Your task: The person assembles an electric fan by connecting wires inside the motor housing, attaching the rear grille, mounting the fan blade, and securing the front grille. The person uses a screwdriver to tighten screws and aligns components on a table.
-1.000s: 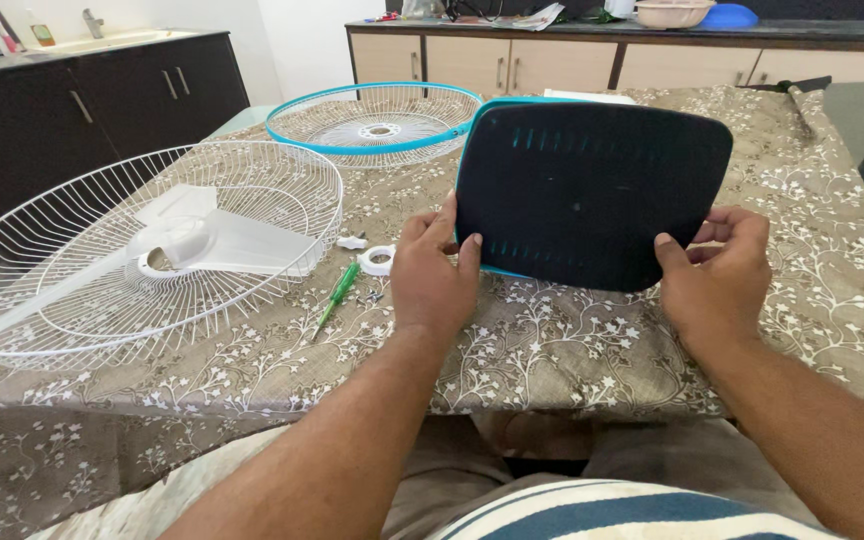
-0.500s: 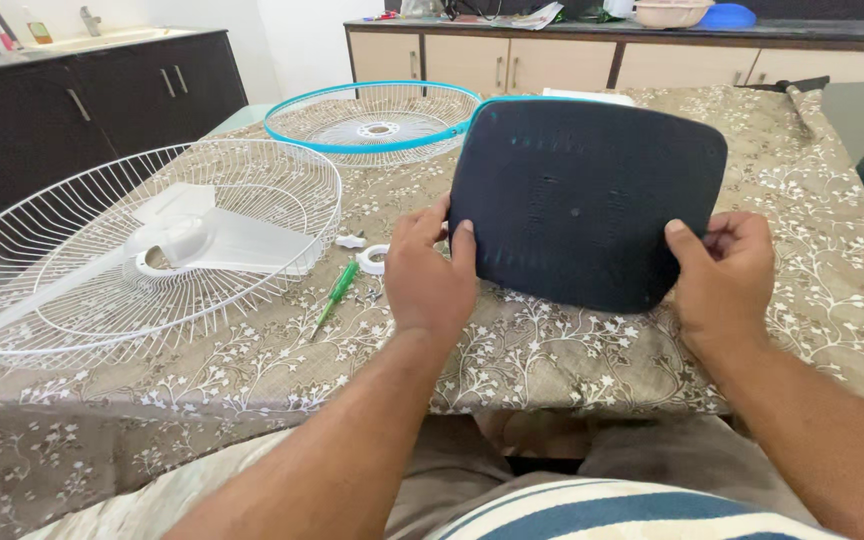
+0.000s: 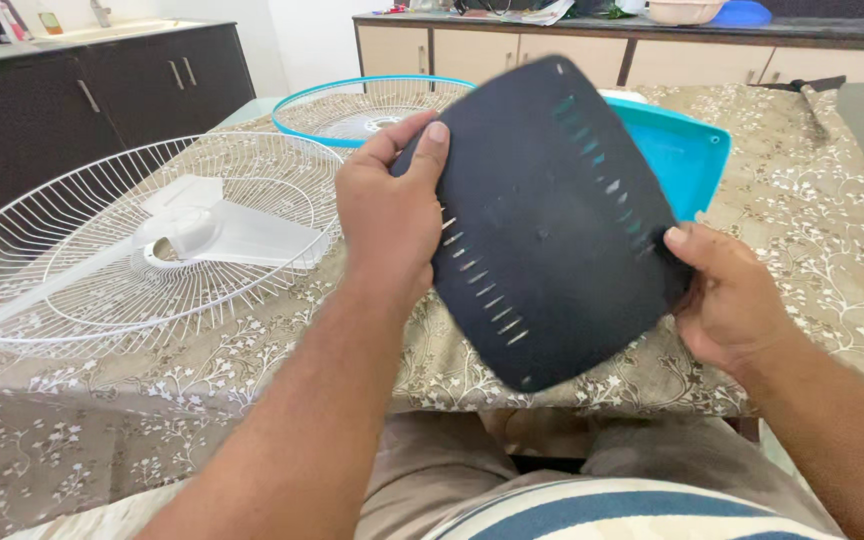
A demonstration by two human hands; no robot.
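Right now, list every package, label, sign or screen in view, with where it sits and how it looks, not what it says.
No package, label, sign or screen shows clearly.
Dark slotted panel: held up by left hand and right hand; rounded rectangle, unmarked.
Turquoise tray: on the table behind the panel, plain.
Papers: on the far counter, too small to tell.

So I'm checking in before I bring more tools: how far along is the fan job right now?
Done: the fan is in pieces. The white wire guard with the blade lies on the table, the blue-rimmed guard behind it. In hand: the left hand and right hand hold the dark slotted base plate lifted off the blue base shell. Left: all pieces are still apart.
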